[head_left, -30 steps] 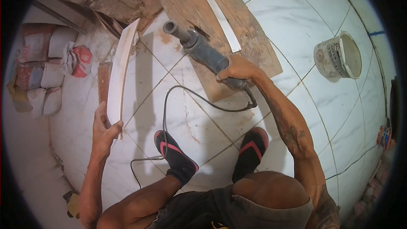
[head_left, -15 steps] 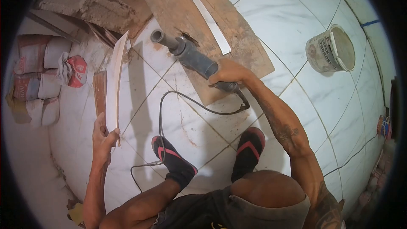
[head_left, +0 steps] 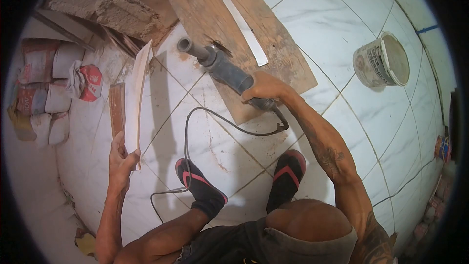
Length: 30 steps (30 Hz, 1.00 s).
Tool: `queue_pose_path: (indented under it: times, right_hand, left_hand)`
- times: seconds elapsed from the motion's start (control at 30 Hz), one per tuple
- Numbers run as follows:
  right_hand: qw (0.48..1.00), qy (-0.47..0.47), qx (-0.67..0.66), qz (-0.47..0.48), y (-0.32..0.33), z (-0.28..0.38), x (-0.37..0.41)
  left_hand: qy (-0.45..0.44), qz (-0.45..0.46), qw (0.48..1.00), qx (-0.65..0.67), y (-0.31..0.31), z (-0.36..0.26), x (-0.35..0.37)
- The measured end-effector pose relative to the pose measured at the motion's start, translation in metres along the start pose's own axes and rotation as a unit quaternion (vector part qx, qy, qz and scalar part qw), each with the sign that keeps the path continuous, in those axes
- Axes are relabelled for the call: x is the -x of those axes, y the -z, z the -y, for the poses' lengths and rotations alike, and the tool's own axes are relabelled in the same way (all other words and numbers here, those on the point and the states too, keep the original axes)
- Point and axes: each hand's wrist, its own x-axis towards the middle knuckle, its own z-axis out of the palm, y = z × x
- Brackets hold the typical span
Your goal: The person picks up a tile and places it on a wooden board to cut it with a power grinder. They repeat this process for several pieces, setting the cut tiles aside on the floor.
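My left hand [head_left: 122, 155] is closed round the lower end of a long, narrow tile strip [head_left: 139, 99], white-faced with a tan edge, held up on the left. Just behind that strip is a brown strip [head_left: 117, 107], its lower end hidden by my fingers. My right hand [head_left: 265, 88] grips the body of a dark angle grinder [head_left: 227, 72], whose side handle points up and left. The grinder overlaps a worn plywood board [head_left: 288, 63] in this view. Another narrow white strip [head_left: 242, 27] lies along the board. A black cord [head_left: 186, 137] loops from the grinder toward my feet.
A white bucket [head_left: 369, 63] stands on the tiled floor [head_left: 337, 132] to the right. Filled sacks [head_left: 39, 93] are stacked at the left, below a rough concrete slab [head_left: 100, 7]. My slippered feet [head_left: 288, 173] are near the cord.
The whole view has shifted very slightly. Both hands keep their holds on the tile strip and the grinder, almost unmoved.
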Motion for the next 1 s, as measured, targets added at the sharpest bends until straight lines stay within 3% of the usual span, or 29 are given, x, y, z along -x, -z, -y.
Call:
queue_pose_path:
  times: [1.0]
  right_hand:
    - [1.0, -0.023, -0.001, -0.015, 0.001, -0.004, -0.002]
  left_hand:
    - [0.007, 0.005, 1.0, -0.005, -0.002, -0.001, 0.003]
